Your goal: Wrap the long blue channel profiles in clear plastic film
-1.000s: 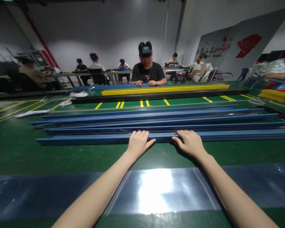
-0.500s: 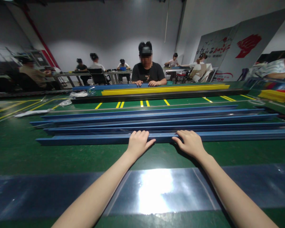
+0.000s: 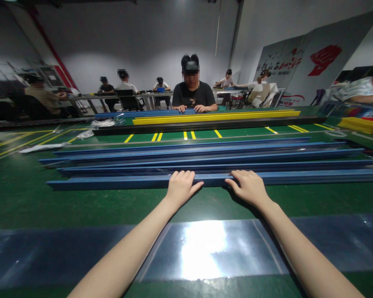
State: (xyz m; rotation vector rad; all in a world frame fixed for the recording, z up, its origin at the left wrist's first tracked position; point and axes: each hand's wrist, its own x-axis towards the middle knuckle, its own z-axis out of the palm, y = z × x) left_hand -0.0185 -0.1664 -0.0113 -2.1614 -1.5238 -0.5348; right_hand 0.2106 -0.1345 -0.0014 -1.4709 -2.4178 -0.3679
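Fingers (image 3: 182, 175) of left hand (image 3: 180, 189) and right hand (image 3: 249, 187) lay half-curled over the nearest blue rail (image 3: 216, 180), wearer's 12 o'clock on the tabletop (image 3: 121, 207); grip firmness couldn't be told. Uneven pushing might have swung a long end into the second rail (image 3: 211, 168) beyond.

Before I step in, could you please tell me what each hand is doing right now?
Left hand: laid over the nearest blue channel; whether it grips cannot be told.
Right hand: laid over the same channel, farther right; grip likewise cannot be told.
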